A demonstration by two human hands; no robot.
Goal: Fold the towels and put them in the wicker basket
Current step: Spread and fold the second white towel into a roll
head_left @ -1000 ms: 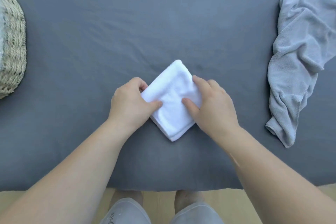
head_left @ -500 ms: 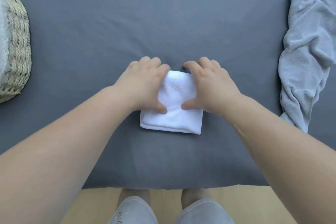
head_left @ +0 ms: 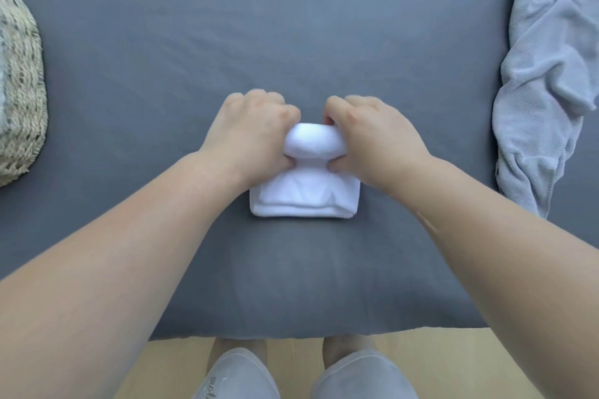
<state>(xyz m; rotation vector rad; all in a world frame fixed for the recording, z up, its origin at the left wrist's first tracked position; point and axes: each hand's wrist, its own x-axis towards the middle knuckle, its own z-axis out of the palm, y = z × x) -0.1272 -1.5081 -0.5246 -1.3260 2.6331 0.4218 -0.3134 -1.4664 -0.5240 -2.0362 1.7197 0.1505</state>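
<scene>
A small white towel [head_left: 304, 194] lies folded in a thick square on the grey sheet, in the middle of the view. Its far edge is curled up and back towards me in a roll. My left hand [head_left: 249, 136] grips the left end of that roll, thumb underneath. My right hand [head_left: 372, 136] grips the right end in the same way. The wicker basket [head_left: 19, 87] stands at the far left edge, only partly in view. A crumpled grey towel [head_left: 551, 74] lies unfolded at the right edge.
The grey sheet [head_left: 227, 26] covers the whole work surface. Its near edge runs above a strip of wooden floor [head_left: 171, 366]. My knees in grey shorts [head_left: 240, 376] show at the bottom.
The white towel turned from a diamond to a square. Both hands slid to its far edge, then pinched it and rolled it up towards me.
</scene>
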